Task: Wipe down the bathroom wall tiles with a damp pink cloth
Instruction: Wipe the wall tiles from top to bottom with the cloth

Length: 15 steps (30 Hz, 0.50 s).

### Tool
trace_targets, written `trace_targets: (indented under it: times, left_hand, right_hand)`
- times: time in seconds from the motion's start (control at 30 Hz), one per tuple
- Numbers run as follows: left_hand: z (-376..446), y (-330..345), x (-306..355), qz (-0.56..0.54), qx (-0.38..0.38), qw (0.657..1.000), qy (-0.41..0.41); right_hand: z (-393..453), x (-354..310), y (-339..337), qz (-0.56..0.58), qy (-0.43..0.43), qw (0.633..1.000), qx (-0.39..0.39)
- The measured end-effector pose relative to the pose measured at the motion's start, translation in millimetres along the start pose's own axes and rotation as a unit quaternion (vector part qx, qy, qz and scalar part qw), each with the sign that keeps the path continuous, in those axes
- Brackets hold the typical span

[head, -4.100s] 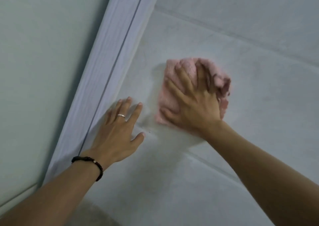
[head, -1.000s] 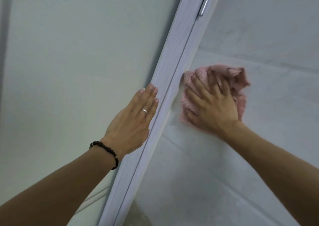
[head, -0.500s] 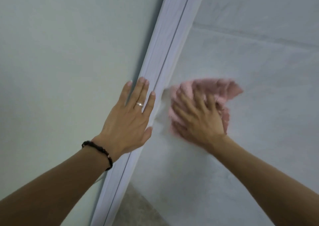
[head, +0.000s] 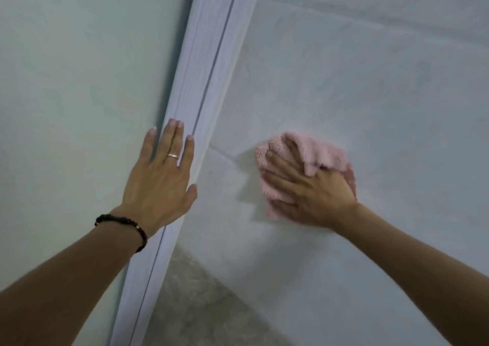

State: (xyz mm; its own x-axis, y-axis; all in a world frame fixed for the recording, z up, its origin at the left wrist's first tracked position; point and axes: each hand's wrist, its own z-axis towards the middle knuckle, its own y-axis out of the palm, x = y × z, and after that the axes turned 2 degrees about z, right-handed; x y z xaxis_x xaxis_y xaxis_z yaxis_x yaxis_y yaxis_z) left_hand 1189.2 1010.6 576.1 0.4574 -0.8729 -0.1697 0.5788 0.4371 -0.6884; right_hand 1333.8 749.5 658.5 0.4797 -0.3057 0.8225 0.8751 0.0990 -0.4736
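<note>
- The right hand [head: 312, 192] lies flat on the pink cloth [head: 322, 155], fingers spread and fairly straight, pressing it against the wall tiles [head: 370, 94] rather than clutching it.
- The cloth is a soft, nubbly terry, bunched into an uneven wad; a loose fold flops over the knuckles and hides part of the fingers.
- Its long axis runs roughly top to bottom along the wall, with the fingers pointing up and left toward the door frame [head: 206, 81].
- The tiles are pale grey and matte, faintly mottled, with thin grout lines; one line meets the cloth's left edge.
- The left hand [head: 161, 184] rests open, palm flat, fingers straight, across the frame's edge and the smooth pale-green panel [head: 79, 81] beside it, well apart from the cloth.
- It wears a plain silver ring [head: 172, 156] and a dark beaded bracelet [head: 124, 222].
- The frame is white with a fine wood-grain texture and a dark groove running its length.
- Speckled flooring [head: 201, 300] shows below, blurred; both forearms are cut off by the picture's edge.
</note>
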Motion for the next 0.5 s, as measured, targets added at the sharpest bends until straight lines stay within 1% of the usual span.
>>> trace_targets:
  times: [0.03,0.1,0.17,0.2,0.23,0.3,0.33,0.37,0.4,0.43,0.47,0.5]
  left_hand:
    - [-1,-2,0,-0.005,-0.001,1.000,0.001]
    - [-5,-3,5,-0.029,-0.002,1.000,0.002]
    - [-6,-2,12,-0.039,-0.001,0.999,0.024]
    - [-5,-2,16,-0.044,0.004,0.998,0.046]
    - [-3,-2,20,-0.056,0.015,0.996,0.068]
    - [5,1,30,-0.092,0.040,0.989,0.110]
    - [9,2,36,-0.113,0.047,0.984,0.127]
    - [15,4,42,-0.134,0.051,0.979,0.142]
    - [21,4,51,-0.151,0.053,0.975,0.157]
    - [26,4,60,-0.165,0.056,0.970,0.170]
    - [29,4,69,-0.178,0.059,0.966,0.178]
    - [31,3,78,-0.191,0.061,0.962,0.183]
  right_hand:
    - [3,12,-9,0.000,0.015,1.000,0.005]
    - [15,31,-22,-0.030,0.109,0.993,0.017]
    - [19,26,-24,-0.056,0.199,0.977,0.048]
    - [14,16,-14,-0.058,0.211,0.974,0.060]
    - [5,1,-4,-0.054,0.194,0.978,0.056]
    - [-25,-28,16,-0.029,0.108,0.994,0.015]
    - [-37,-29,17,-0.016,0.072,0.997,-0.005]
    - [-44,-20,10,-0.007,0.054,0.998,-0.010]
    - [-44,-9,0,-0.005,0.061,0.998,-0.008]
    - [-43,3,-11,-0.012,0.090,0.996,0.007]
    - [-43,15,-21,-0.037,0.142,0.988,0.044]
    - [-45,25,-30,-0.068,0.206,0.972,0.086]
